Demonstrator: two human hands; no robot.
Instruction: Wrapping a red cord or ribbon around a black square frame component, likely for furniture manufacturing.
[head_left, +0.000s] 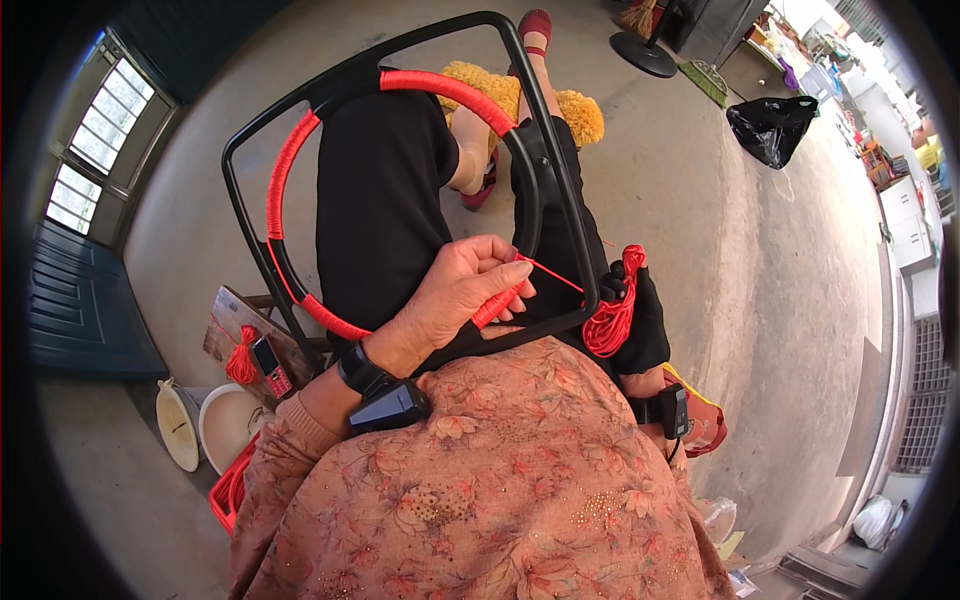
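A black metal frame (365, 42) with a round inner ring rests across my lap. Red cord wrapping (290, 180) covers several stretches of the ring, with bare black between them. My left hand (475, 285) is closed around the ring's near right part, thumb and forefinger pinching the cord at the wrapped end. From there a taut strand runs right, past the frame's side bar, to a looped bundle of red cord (610, 325). My right hand (622, 295), which seems to be in a black glove, is closed around that bundle beside my thigh; its fingers show only partly.
Left of me, a board (228, 320) carries a phone (270, 365) and another red cord bundle (241, 358). Beside it stand a pale bucket (228, 420) and a red basket (228, 490). A black bag (770, 128), a broom (705, 82) and a round stand base (643, 55) are at far right.
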